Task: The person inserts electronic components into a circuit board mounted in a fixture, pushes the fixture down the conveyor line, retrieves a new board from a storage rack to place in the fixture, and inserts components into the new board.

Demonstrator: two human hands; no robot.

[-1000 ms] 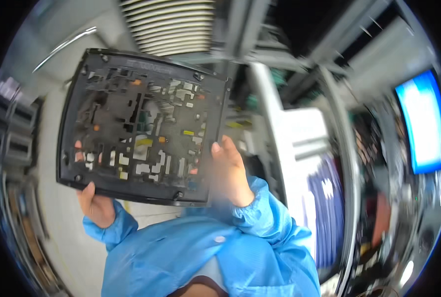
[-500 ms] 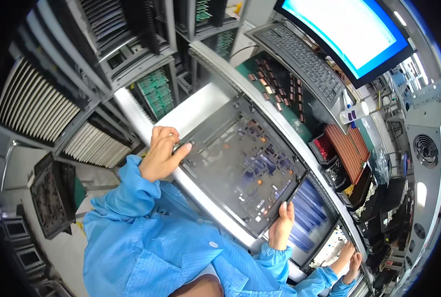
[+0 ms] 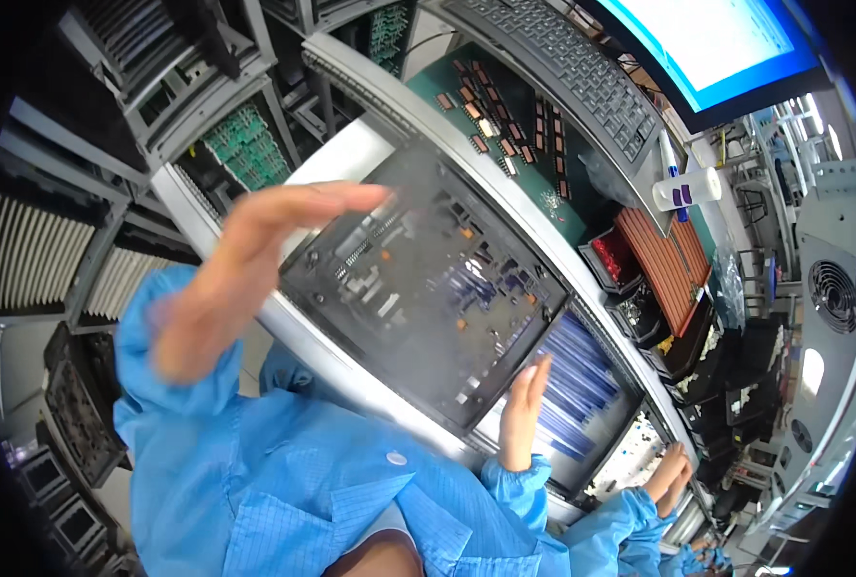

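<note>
Black panel (image 3: 409,288) now on rails (image 3: 336,370)

Orange spots (image 3: 465,233) dot a dark-grey rectangular plate (image 3: 399,337); grid lines pattern a blue cloth smock (image 3: 284,481), its round button (image 3: 396,459) white.

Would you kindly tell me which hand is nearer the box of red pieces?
Right. The right hand is beside the black tray, below and left of the box; the left hand is at the tray's opposite side, farther off.

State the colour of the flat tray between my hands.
The tray is dark grey; head view shows it best.
</note>
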